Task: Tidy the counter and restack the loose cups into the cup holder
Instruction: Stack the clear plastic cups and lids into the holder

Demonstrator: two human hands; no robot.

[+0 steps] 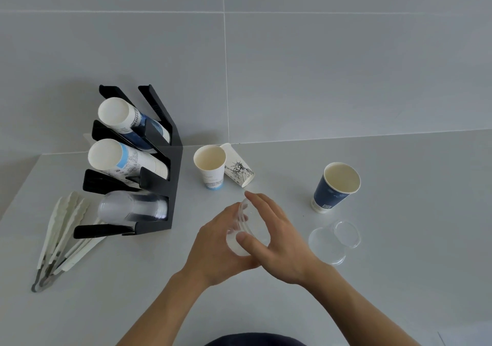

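Nearest the camera, the left hand [213, 249] and the right hand [277, 241] meet above the counter [399, 279], both curled around a clear plastic cup [246, 232] held between them. Just right of the hands another clear cup [335, 241] lies on its side. To the left rest white tongs [62, 235]. Farther back, the black cup holder [170, 180] carries three tilted stacks. Beyond the hands stand a white paper cup [210, 165], a printed cup [238, 168] lying against it, and a blue cup [336, 185] upright.
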